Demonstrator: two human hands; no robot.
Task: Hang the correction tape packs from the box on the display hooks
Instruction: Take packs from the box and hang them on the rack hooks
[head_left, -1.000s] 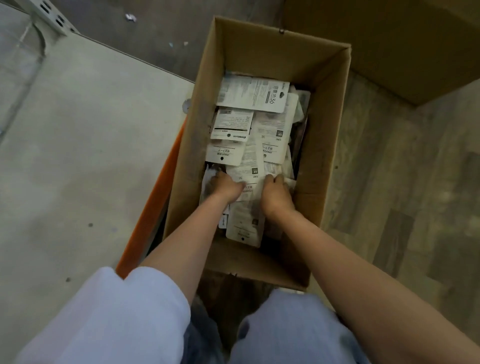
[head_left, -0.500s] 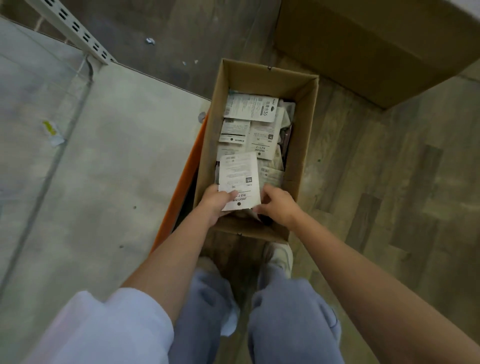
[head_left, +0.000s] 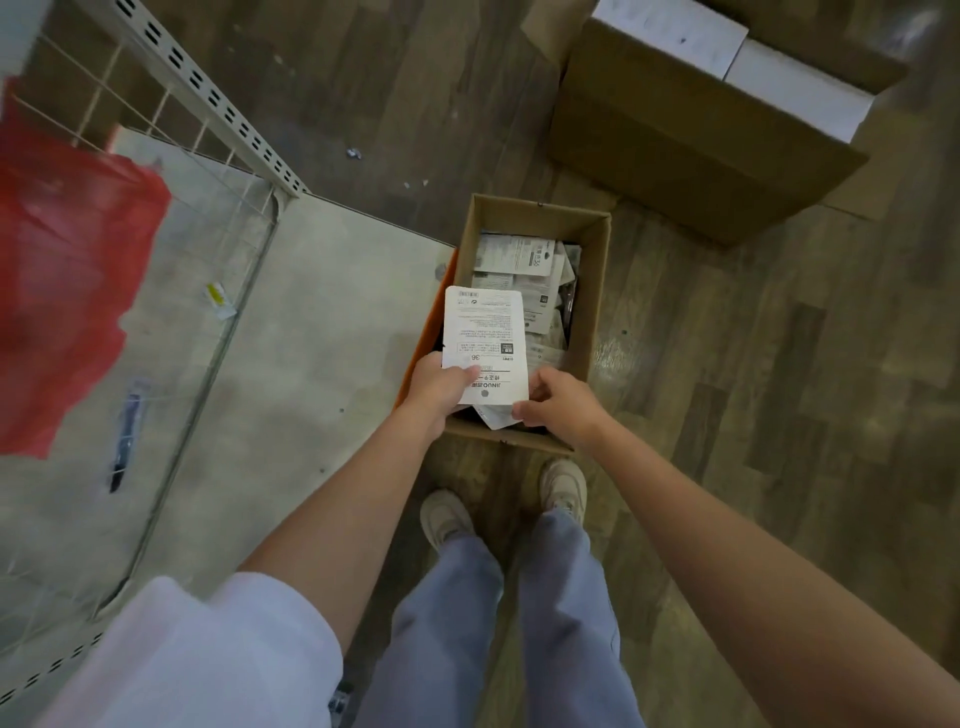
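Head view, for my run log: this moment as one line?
stage: packs lifted | left hand: grips packs | right hand: pinches packs' corner | box: more packs inside

The box (head_left: 589, 312) is sitting on the floor (head_left: 779, 415) just ahead of the person's shoes (head_left: 563, 486), its left wall lying against the edge of the low shelf (head_left: 322, 312), and loose correction tape packs (head_left: 519, 260) are lying inside it. Over the box's near-left corner the left hand (head_left: 439, 387) and right hand (head_left: 563, 405) are holding a pack (head_left: 485, 338) between them, left hand on its left edge, right hand at its near-right corner. A larger carton (head_left: 691, 145) is standing on the floor behind and to the right of the box, well apart from it.
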